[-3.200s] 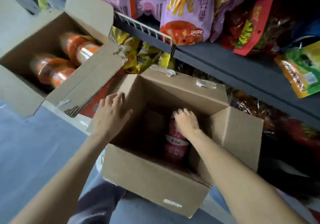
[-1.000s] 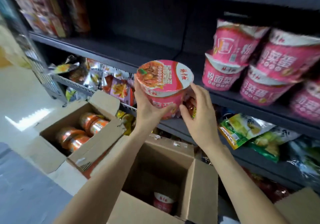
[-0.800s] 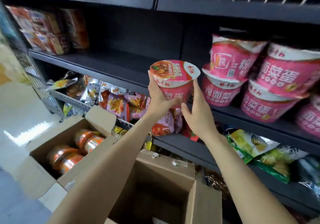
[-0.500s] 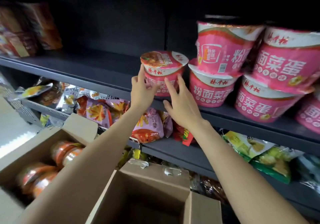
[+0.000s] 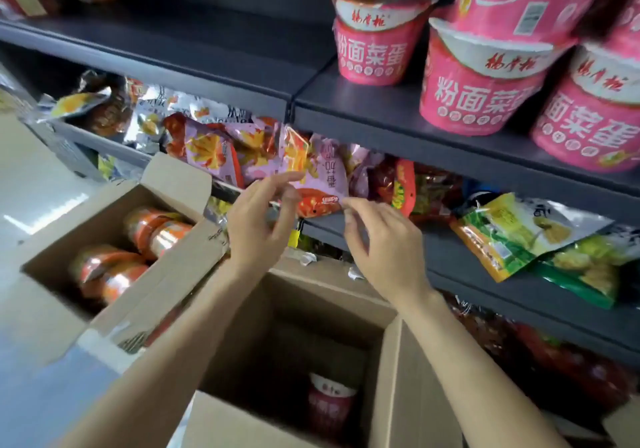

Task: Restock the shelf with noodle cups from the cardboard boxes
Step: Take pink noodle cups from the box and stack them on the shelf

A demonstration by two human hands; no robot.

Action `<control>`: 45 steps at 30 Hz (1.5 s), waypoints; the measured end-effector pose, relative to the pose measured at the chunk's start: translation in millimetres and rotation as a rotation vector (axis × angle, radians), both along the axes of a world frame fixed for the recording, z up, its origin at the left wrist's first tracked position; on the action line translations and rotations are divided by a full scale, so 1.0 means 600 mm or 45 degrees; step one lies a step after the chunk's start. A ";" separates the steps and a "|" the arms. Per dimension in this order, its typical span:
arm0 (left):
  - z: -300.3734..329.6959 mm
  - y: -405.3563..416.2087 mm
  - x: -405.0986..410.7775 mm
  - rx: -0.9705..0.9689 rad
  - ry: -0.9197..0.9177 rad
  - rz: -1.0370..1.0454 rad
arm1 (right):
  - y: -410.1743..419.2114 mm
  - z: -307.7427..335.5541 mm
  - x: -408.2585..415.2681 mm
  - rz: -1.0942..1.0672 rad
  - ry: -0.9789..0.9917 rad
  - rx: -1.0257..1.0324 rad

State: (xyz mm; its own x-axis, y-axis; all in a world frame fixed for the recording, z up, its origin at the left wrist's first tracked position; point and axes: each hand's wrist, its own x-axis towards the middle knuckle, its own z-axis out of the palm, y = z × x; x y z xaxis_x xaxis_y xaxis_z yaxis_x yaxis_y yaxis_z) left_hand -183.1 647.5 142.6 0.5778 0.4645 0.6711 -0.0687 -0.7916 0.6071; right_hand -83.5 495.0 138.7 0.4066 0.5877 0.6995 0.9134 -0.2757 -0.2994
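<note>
Both hands hang empty in the air between the shelf and the boxes: the left hand (image 5: 258,220) has its fingers loosely curved and slightly apart, gripping nothing, and the right hand (image 5: 379,239) is likewise relaxed and bare, its fingertips just in front of a purple snack bag (image 5: 325,173) on the lower tier without clearly touching it. A pink noodle cup (image 5: 375,37) stands upright on the dark shelf (image 5: 381,118), at the left end of the row and just beside the stacked pink cups (image 5: 481,80), which suggests the row is being extended leftward so labels face out. Directly below the hands sits the open cardboard box (image 5: 311,309), placed close under the shelf so each cup needs only a short lift; one more cup (image 5: 329,404) shows deep inside it, dim and partly shadowed, and whether others lie beside it cannot be told. A second box (image 5: 114,239) to the left holds orange wrapped cups (image 5: 138,239), blurred by glare, so their count is unclear. The stacked cups at the right are cut off by the frame edge, and the shelf's back is too dark to read.
</note>
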 end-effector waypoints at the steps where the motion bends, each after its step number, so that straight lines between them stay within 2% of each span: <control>1: -0.033 -0.004 -0.037 -0.006 0.082 0.021 | -0.011 -0.034 -0.021 0.012 0.048 -0.078; 4: -0.127 -0.005 -0.138 -0.020 0.396 0.114 | -0.023 -0.140 -0.071 0.025 0.251 -0.424; 7: -0.211 0.006 -0.210 0.042 0.914 0.309 | -0.013 -0.237 -0.102 0.071 0.563 -0.831; 9: -0.246 0.010 -0.237 -0.170 1.221 0.414 | -0.006 -0.294 -0.115 0.048 0.592 -1.055; 11: -0.275 0.013 -0.249 -0.324 1.362 0.417 | -0.005 -0.348 -0.127 0.027 0.586 -1.249; 13: -0.299 0.013 -0.253 -0.241 1.382 0.389 | -0.003 -0.402 -0.135 0.033 0.576 -1.440; 17: -0.347 0.020 -0.252 -0.136 1.228 0.408 | 0.008 -0.497 -0.138 0.069 0.620 -1.699; 22: -0.386 0.024 -0.262 -0.117 1.088 0.395 | 0.020 -0.591 -0.137 0.014 0.637 -1.846; 26: -0.391 0.025 -0.260 -0.095 1.080 0.374 | 0.027 -0.634 -0.140 -0.001 0.798 -1.970; 31: -0.394 0.024 -0.259 -0.099 1.096 0.390 | 0.029 -0.640 -0.144 -0.063 0.866 -1.975; 37: -0.397 0.026 -0.256 -0.081 1.106 0.414 | 0.006 -0.584 -0.147 -0.226 0.860 -1.779; 41: -0.387 0.025 -0.263 -0.164 1.209 0.455 | -0.003 -0.461 -0.167 -0.276 0.895 -1.407; 43: -0.357 0.008 -0.268 -0.170 1.172 0.432 | -0.022 -0.384 -0.181 -0.277 0.886 -1.167; 45: -0.315 -0.016 -0.268 -0.306 1.180 0.338 | -0.043 -0.301 -0.192 -0.253 0.861 -0.881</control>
